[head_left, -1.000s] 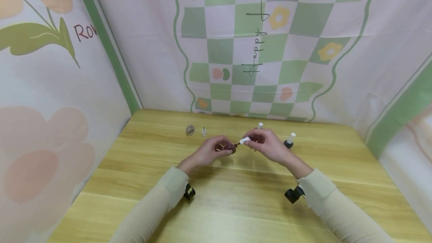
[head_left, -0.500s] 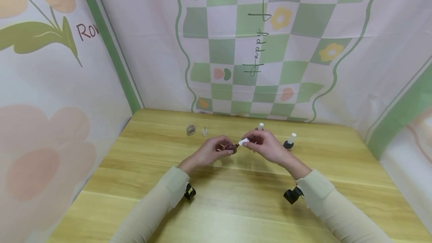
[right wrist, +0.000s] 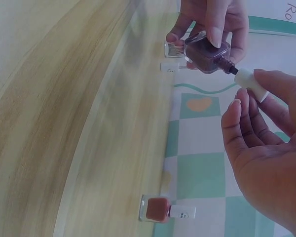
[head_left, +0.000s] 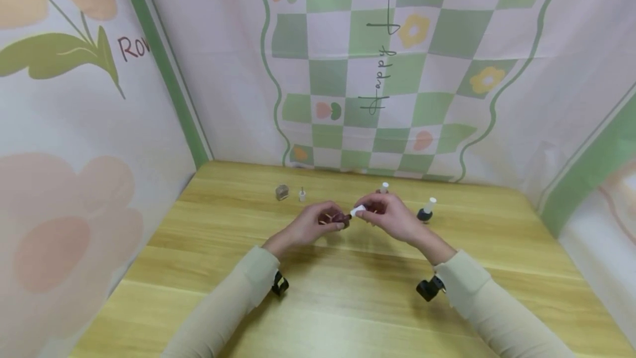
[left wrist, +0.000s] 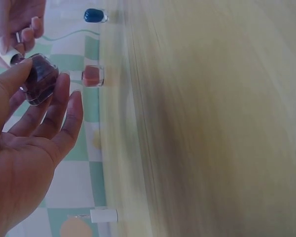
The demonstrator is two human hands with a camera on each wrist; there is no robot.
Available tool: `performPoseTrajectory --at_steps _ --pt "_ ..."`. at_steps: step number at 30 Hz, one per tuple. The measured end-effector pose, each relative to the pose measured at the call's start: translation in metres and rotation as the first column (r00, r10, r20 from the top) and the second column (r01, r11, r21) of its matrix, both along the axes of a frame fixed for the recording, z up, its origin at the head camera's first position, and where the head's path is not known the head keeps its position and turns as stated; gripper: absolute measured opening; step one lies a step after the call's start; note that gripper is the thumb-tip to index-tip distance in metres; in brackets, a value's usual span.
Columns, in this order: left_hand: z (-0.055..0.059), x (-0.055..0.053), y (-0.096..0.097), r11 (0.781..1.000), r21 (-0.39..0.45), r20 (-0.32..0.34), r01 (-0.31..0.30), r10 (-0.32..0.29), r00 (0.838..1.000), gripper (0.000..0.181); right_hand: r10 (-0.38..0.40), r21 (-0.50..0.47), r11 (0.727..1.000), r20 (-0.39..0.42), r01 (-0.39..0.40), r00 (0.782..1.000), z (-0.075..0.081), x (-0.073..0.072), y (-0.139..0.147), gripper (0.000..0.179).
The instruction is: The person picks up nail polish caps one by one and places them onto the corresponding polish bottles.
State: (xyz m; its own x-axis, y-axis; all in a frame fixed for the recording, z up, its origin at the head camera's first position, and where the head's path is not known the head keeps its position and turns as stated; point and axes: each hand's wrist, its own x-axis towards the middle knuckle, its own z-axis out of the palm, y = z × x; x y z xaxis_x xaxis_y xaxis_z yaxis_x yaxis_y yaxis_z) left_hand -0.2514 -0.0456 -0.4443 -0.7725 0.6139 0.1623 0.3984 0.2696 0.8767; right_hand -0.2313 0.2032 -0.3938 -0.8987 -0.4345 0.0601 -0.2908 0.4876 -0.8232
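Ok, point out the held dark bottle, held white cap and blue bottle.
Dark bottle point(right wrist: 201, 55): right wrist view, glass body.
White cap point(right wrist: 249, 83): right wrist view, side.
Blue bottle point(left wrist: 94, 16): left wrist view, body.

On my feed I have a small booth-like corner dressed in printed cloth; I cannot tell whether it sits in a home or a studio. The back hanging point(head_left: 367, 76), in green and white checks with flowers and the lettering "Happy Life" point(head_left: 380, 68), stands between a left hanging point(head_left: 54, 225) of large peach blooms and a right hanging point(head_left: 613, 214) with a green band point(head_left: 591, 170). They border a wood-grain worktop point(head_left: 328, 303), and nail polish bottles point(right wrist: 204, 55) lend it the look of a manicure spot.
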Motion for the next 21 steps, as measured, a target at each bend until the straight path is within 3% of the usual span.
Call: performPoseTrajectory --at_steps 21 --pt "0.0 0.0005 0.0032 1.0 -0.014 -0.019 0.0 -0.001 1.0 0.017 -0.011 -0.002 1.0 -0.014 0.011 1.0 -0.0051 -0.0001 0.001 0.029"
